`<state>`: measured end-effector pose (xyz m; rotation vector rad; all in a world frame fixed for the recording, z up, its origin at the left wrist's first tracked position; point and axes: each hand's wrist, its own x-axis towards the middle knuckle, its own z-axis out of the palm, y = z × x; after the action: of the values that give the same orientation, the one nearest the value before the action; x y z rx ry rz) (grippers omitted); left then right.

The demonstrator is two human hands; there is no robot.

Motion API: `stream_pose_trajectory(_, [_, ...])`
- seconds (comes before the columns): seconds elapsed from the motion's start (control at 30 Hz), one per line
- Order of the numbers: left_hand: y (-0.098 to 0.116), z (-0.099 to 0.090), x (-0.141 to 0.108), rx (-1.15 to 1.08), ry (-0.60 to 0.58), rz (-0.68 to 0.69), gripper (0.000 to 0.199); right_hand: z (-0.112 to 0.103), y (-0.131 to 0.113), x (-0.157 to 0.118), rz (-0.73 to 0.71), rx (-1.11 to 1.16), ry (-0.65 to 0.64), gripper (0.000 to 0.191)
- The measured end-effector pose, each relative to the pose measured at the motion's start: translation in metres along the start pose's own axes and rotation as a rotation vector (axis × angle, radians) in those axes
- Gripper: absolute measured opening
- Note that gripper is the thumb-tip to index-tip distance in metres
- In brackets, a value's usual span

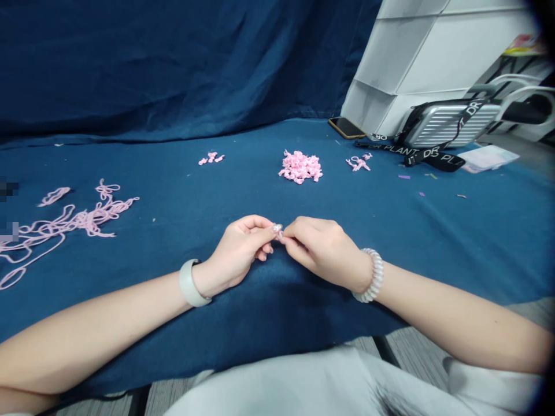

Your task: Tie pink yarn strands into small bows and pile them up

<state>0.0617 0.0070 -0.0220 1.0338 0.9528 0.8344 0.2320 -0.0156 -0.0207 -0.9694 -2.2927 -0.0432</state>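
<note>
while the left hand (pixel 236 254) and right hand (pixel 323 251) pinch a small pink yarn knot (pixel 278 232) between their fingertips, a heap of pink knots (pixel 300 167) lies ahead of them; beyond the right hand, a black strap (pixel 429 157) reads "dr plant" beside a ribbed silver case (pixel 448 123).

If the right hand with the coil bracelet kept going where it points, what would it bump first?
The right hand would probably meet the small pink yarn piece, then the left hand pinching it.
</note>
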Motion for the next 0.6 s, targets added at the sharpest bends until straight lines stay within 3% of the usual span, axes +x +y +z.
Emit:
stream_pose_trajectory(0.17, [-0.001,0.000,0.001,-0.013,0.013,0.011,0.019,0.000,0.000,-0.002,-0.027,-0.058,-0.031,0.025])
stream_pose_trajectory(0.3, [-0.004,-0.002,0.001,-0.012,0.014,0.021,0.017,-0.007,0.001,-0.001,0.005,0.105,-0.012,0.014])
stream_pose_trajectory(0.43, [-0.004,-0.002,0.000,0.012,0.002,0.026,0.018,-0.018,0.007,0.004,0.213,0.348,-0.050,0.011])
stream_pose_trajectory(0.6, [-0.004,-0.003,0.000,0.062,-0.015,0.040,0.019,-0.022,0.016,0.009,0.471,0.619,-0.216,0.018])
